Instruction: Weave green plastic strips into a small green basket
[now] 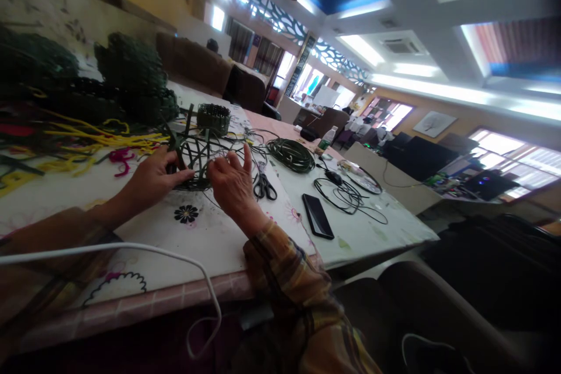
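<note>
A half-woven dark green basket base (197, 155) with loose upright strips lies on the white flowered tablecloth (193, 239). My left hand (153, 178) grips its left side, thumb and fingers pinching strips. On its right side my right hand (232, 181) touches the weave with the fingers spread and the index finger raised. Just behind it stands a small finished dark green woven basket (213, 118).
Black scissors (264, 187) lie right of my right hand. A coil of green strip (291, 155), a black phone (317, 216), tangled black cables (350, 196) and yellow and pink strands (87, 140) lie on the table. A white cable (131, 248) crosses the near edge.
</note>
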A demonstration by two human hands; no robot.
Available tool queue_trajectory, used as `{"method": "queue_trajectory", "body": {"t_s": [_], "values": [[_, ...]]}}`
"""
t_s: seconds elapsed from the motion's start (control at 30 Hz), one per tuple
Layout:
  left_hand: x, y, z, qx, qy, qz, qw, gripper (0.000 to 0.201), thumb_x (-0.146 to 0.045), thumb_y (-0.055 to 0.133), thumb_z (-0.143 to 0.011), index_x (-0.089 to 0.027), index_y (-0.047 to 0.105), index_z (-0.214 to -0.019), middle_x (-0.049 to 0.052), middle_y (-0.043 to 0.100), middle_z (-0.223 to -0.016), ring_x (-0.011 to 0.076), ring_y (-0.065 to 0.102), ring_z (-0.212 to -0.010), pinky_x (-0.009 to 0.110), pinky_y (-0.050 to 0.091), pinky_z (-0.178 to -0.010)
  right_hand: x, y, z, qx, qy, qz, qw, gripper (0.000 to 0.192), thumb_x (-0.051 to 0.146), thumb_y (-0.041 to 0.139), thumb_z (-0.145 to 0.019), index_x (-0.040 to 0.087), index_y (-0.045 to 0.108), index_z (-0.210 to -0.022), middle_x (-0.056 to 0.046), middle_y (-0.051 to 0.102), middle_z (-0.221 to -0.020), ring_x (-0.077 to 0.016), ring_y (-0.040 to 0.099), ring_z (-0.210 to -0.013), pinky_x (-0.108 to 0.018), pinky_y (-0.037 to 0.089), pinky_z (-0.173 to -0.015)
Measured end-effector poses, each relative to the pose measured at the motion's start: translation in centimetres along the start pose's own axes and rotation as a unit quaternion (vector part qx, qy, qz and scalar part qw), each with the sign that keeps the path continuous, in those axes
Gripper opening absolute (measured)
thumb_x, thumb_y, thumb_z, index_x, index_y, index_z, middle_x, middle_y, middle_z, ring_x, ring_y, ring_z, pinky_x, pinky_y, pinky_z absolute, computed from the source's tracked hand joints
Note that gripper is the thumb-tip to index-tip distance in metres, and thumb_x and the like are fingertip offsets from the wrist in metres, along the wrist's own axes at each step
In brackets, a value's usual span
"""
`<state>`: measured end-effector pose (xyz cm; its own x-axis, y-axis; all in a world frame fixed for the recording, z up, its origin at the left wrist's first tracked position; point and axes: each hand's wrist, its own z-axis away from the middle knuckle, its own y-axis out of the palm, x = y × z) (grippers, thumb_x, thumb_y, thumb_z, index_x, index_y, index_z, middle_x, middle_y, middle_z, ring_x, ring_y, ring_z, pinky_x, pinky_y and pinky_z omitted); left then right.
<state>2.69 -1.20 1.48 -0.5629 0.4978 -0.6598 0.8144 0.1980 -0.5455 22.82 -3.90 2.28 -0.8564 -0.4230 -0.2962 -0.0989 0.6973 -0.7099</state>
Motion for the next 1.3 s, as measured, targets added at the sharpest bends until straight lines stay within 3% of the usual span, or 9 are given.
{"method": "queue_trajectory", "body": {"t_s": [0.1, 0.23, 0.43, 0.63, 0.77, 0.83, 1.07, 1.23, 1.3], "values": [[0.1, -0.2, -0.2, -0.004, 0.003, -0.010, 1.000, 0.036, -0.054, 0.062, -0.074, -0.018, 0.065, -0.075, 0.003, 0.057, -0.086, 0.0194, 0.054, -0.080, 0.033, 0.045, -0.078, 0.4, 0.4, 0.3, -0.002, 0.015, 0.007, 1.000, 0.030, 0.013, 0.046, -0.098, 0.023, 0.062, -0.121, -0.005, 0.063, -0.131, -0.0280, 0.041, -0.137, -0.063, 0.007, -0.127], [0.0, -0.4, -0.3, -0.010, 0.013, -0.007, 1.000, 0.034, -0.052, 0.062, -0.074, -0.018, 0.064, -0.074, 0.003, 0.058, -0.087, 0.0193, 0.052, -0.081, 0.034, 0.046, -0.084, 0.9, 0.7, 0.4, -0.022, 0.045, 0.030, 0.998, 0.024, 0.020, 0.045, -0.101, 0.022, 0.063, -0.117, -0.005, 0.048, -0.154, -0.0342, 0.023, -0.151, -0.062, 0.011, -0.124], [-0.4, -0.7, -0.3, -0.007, -0.006, -0.027, 1.000, 0.032, -0.051, 0.060, -0.072, -0.019, 0.061, -0.070, 0.003, 0.054, -0.086, 0.0203, 0.050, -0.079, 0.036, 0.045, -0.083, 0.6, 0.5, -0.1, 0.056, 0.064, -0.001, 0.996, 0.039, 0.037, 0.035, -0.106, 0.022, 0.067, -0.091, -0.009, 0.069, -0.108, -0.0266, 0.055, -0.110, -0.045, 0.040, -0.092], [0.3, -1.0, -0.8, 0.006, 0.043, -0.058, 0.997, 0.032, -0.051, 0.058, -0.075, -0.019, 0.061, -0.072, 0.003, 0.053, -0.087, 0.0215, 0.052, -0.082, 0.035, 0.042, -0.082, 1.2, 0.3, 0.0, 0.078, 0.093, 0.039, 0.992, 0.031, 0.035, 0.037, -0.105, 0.020, 0.063, -0.114, -0.012, 0.052, -0.150, -0.0287, 0.050, -0.116, -0.044, 0.044, -0.087], [0.8, -1.5, -1.1, 0.040, 0.031, -0.058, 0.997, 0.035, -0.053, 0.059, -0.074, -0.019, 0.063, -0.075, 0.003, 0.054, -0.086, 0.0221, 0.053, -0.083, 0.034, 0.041, -0.077, 1.3, 0.3, -0.1, 0.103, 0.094, 0.031, 0.990, 0.029, 0.028, 0.038, -0.104, 0.019, 0.065, -0.112, -0.014, 0.065, -0.132, -0.0300, 0.056, -0.113, -0.045, 0.050, -0.085], [0.8, -1.6, -1.2, 0.061, 0.030, -0.041, 0.997, 0.037, -0.054, 0.059, -0.073, -0.018, 0.066, -0.080, 0.004, 0.057, -0.090, 0.0232, 0.054, -0.086, 0.034, 0.041, -0.080, 1.2, 0.4, -0.1, 0.107, 0.113, 0.024, 0.988, 0.034, 0.027, 0.037, -0.104, 0.020, 0.059, -0.130, -0.015, 0.066, -0.129, -0.0288, 0.061, -0.108, -0.043, 0.053, -0.080], [0.4, -1.4, -1.0, 0.097, 0.038, -0.031, 0.994, 0.035, -0.052, 0.060, -0.073, -0.018, 0.066, -0.076, 0.004, 0.060, -0.085, 0.0229, 0.055, -0.083, 0.034, 0.044, -0.079, 1.1, 1.2, 0.1, 0.069, 0.162, -0.136, 0.975, 0.047, 0.032, 0.036, -0.106, 0.022, 0.044, -0.151, -0.010, 0.054, -0.152, -0.0178, 0.067, -0.111, -0.024, 0.057, -0.075], [0.2, -1.0, -0.5, 0.126, 0.041, -0.032, 0.991, 0.034, -0.051, 0.060, -0.074, -0.018, 0.065, -0.073, 0.005, 0.057, -0.087, 0.0219, 0.055, -0.080, 0.034, 0.045, -0.076, -0.5, 0.8, -0.3, 0.033, 0.207, -0.178, 0.962, 0.061, 0.038, 0.042, -0.105, 0.022, 0.024, -0.161, -0.008, 0.077, -0.112, -0.0165, 0.069, -0.081, -0.025, 0.054, -0.069], [0.2, -1.0, -0.4, 0.129, 0.038, -0.026, 0.991, 0.035, -0.052, 0.060, -0.075, -0.018, 0.065, -0.072, 0.004, 0.055, -0.086, 0.0216, 0.055, -0.081, 0.033, 0.044, -0.075, -1.4, 0.8, -0.4, 0.010, 0.205, -0.174, 0.963, 0.055, 0.039, 0.043, -0.105, 0.023, 0.035, -0.157, -0.007, 0.077, -0.110, -0.0161, 0.068, -0.085, -0.025, 0.052, -0.072]]}}
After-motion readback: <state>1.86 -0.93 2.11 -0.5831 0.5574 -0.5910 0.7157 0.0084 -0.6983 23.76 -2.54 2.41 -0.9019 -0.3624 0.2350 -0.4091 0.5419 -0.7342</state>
